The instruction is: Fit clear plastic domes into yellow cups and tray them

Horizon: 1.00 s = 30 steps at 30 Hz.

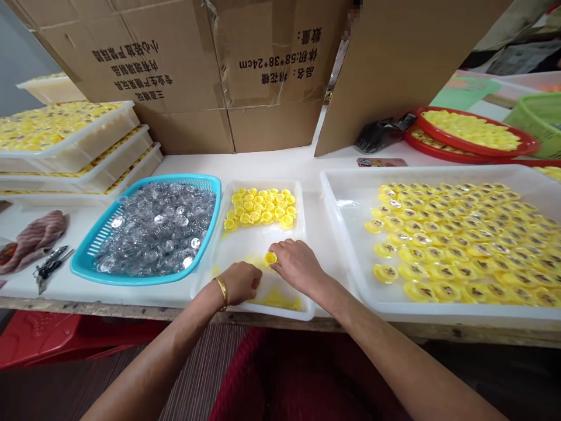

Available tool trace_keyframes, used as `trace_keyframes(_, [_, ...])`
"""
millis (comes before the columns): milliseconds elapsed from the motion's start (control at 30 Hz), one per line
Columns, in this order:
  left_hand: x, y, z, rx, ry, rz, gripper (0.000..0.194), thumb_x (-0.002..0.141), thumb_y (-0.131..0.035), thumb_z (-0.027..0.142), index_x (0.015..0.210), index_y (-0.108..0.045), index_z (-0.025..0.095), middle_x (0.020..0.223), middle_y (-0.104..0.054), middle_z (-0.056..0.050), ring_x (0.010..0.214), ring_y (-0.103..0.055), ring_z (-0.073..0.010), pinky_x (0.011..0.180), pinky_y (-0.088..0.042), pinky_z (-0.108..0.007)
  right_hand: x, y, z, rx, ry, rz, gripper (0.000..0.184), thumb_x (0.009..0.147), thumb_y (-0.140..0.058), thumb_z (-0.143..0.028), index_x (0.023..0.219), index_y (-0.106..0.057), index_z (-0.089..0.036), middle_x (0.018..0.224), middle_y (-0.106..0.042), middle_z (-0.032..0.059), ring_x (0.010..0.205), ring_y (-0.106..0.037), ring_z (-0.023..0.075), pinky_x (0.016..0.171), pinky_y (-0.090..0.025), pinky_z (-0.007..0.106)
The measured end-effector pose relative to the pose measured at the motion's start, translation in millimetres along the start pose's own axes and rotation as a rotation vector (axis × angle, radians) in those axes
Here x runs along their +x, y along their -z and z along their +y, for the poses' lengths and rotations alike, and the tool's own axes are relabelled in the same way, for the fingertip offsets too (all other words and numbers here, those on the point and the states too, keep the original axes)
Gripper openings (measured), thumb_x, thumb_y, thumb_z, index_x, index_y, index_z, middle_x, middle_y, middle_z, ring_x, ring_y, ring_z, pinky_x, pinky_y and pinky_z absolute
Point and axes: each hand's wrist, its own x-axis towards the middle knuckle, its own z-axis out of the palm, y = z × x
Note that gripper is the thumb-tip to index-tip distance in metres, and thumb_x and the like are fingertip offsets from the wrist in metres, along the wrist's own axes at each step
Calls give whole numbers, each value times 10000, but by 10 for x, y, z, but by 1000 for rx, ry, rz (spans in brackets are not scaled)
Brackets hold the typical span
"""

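Observation:
My right hand (298,264) pinches a small yellow plastic cup (270,258) by its side, over the near half of a small white tray (253,239). Close by on the left, my left hand (241,282) is closed with its fingers curled under; whatever may be in them is hidden. Several more yellow cups (258,207) stand packed together at the tray's far end. Yellow powder or residue (280,299) lies on the tray floor near my hands.
Left of the tray, a blue basket (79,266) is heaped with clear plastic pieces (153,228). On the right, a large white tray (357,257) holds rows of yellow pieces (456,245). Stacked trays (96,149), cardboard (184,76), keys (50,268) and red plates (477,153) surround them.

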Motion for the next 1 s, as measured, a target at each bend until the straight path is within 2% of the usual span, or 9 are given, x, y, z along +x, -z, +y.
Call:
trace_keyframes(167, [38, 116, 7, -85, 62, 233, 86, 757, -545, 163, 759, -631, 164, 665, -623, -7, 624, -565, -143, 587, -389, -239, 19, 9, -65, 28, -1, -16, 157, 833, -588, -213, 977, -622, -160, 908, -688, 76, 899, -607, 249, 727, -393, 338])
trace_keyframes(267, [104, 132, 93, -115, 40, 388, 63, 735, -586, 128, 734, -643, 156, 710, -621, -24, 678, -569, -158, 633, -404, -254, 49, 23, -126, 86, -41, -67, 135, 832, -566, -205, 947, -615, -157, 889, -683, 84, 842, -615, 236, 666, -388, 316])
trace_keyframes(433, [147, 55, 110, -149, 28, 468, 200, 724, -558, 31, 776, -705, 156, 791, -643, -59, 735, -597, -171, 698, -436, -271, 74, 11, -156, 128, -70, -106, 112, 831, -560, -224, 915, -602, -164, 864, -675, 85, 805, -616, 222, 605, -376, 292])
trace_keyframes(567, [52, 28, -6, -377, 51, 584, 223, 758, -541, 52, 811, -721, 171, 763, -667, -33, 670, -618, -135, 683, -457, -246, 62, -6, -141, 150, -76, -105, 145, 822, -573, -220, 957, -602, -175, 879, -667, 75, 840, -609, 224, 628, -394, 292])
trace_keyframes(600, [12, 26, -40, -414, 81, 575, 211, 764, -540, 67, 804, -722, 168, 744, -670, -28, 629, -614, -127, 656, -457, -242, 59, -8, -137, 168, -83, -91, 154, 820, -577, -219, 966, -603, -178, 896, -664, 74, 862, -605, 223, 644, -405, 292])
trace_keyframes(667, [-76, 20, -101, -378, 137, 477, 190, 774, -545, 104, 778, -726, 161, 705, -676, -31, 586, -608, -133, 627, -451, -252, 54, -15, -129, 223, -88, -28, 166, 814, -592, -225, 973, -601, -179, 951, -650, 75, 932, -589, 222, 704, -430, 291])
trace_keyframes(767, [-192, -3, -152, -229, 168, 350, 159, 774, -584, 183, 795, -740, 167, 732, -708, -55, 668, -631, -183, 679, -454, -295, 55, -39, -129, 313, -90, 85, 201, 794, -616, -222, 984, -585, -165, 1026, -622, 89, 970, -578, 213, 779, -445, 294])
trace_keyframes(867, [-237, -34, -147, -281, 204, 405, 216, 801, -560, 235, 912, -735, 172, 791, -720, -61, 688, -638, -180, 682, -469, -294, 63, -68, -159, 428, -150, 86, 229, 776, -619, -197, 994, -560, -161, 930, -638, 71, 813, -609, 183, 694, -451, 277])
trace_keyframes(1000, [-185, -89, -113, -579, 236, 486, 247, 806, -528, 248, 953, -707, 161, 682, -676, -34, 582, -617, -141, 546, -480, -237, 66, -89, -237, 600, -187, 74, 130, 778, -607, -197, 897, -557, -183, 786, -628, 21, 671, -589, 145, 590, -430, 242])
